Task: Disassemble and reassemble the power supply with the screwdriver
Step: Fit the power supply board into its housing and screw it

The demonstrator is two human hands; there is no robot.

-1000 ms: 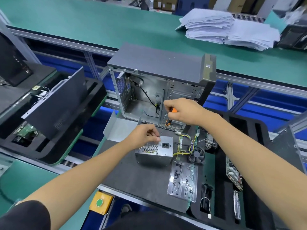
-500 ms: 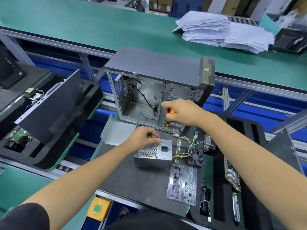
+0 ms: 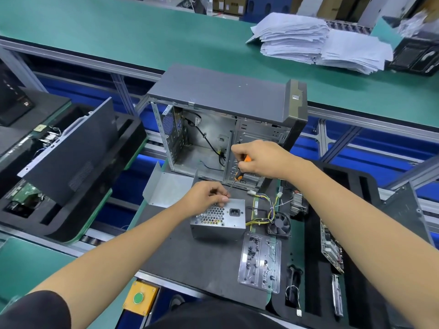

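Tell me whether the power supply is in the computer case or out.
Out: the power supply sits on the dark mat in front of the open case.

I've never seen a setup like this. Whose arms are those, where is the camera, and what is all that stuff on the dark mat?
No robot here: these are a person's bare arms, filmed by a camera worn on the head, looking down. The right hand grips an orange-and-black screwdriver, its tip pointing down toward the left hand, which rests on top of a metal power supply and seems to pinch something small. Behind stands an opened computer case. Beside the box lie coloured wires, a small fan and a clear plastic parts tray.
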